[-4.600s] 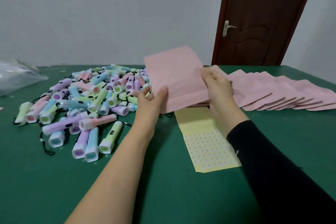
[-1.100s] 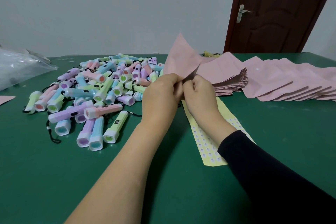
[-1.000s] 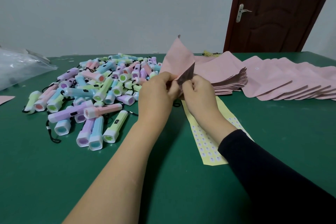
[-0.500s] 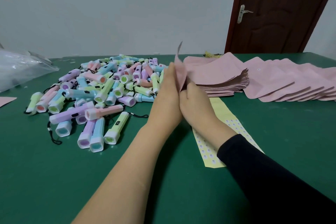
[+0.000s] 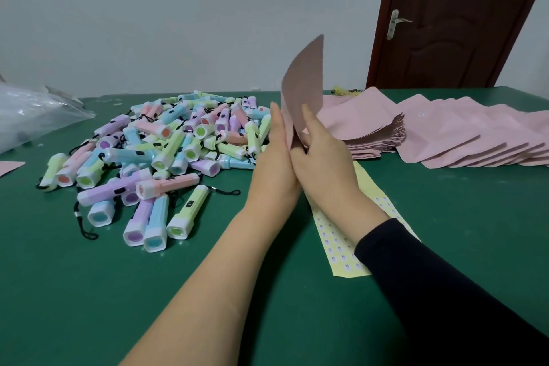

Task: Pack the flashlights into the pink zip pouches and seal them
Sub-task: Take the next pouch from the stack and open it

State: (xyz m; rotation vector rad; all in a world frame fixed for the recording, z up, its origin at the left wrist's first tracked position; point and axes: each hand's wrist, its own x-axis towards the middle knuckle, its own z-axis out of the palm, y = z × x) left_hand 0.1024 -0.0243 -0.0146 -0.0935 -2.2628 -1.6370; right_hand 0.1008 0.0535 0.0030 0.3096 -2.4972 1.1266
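A pink zip pouch point(image 5: 303, 83) stands upright on edge, pressed between my two hands above the green table point(image 5: 89, 291). My left hand point(image 5: 274, 157) lies flat against its left face with straight fingers. My right hand point(image 5: 322, 154) presses its right face, one finger pointing up along it. A pile of pastel flashlights point(image 5: 166, 151) with black wrist cords lies to the left. A stack of empty pink pouches point(image 5: 365, 130) sits just behind my right hand.
More pink pouches point(image 5: 475, 139) fan out across the right of the table. A yellow sticker sheet point(image 5: 338, 240) lies under my right forearm. A clear plastic bag point(image 5: 32, 116) lies at the far left, and a brown door point(image 5: 451, 17) stands behind.
I lifted one pouch off the stack and pinched at its mouth. Both hands then flattened palm to palm around it, and it now stands taller between them.
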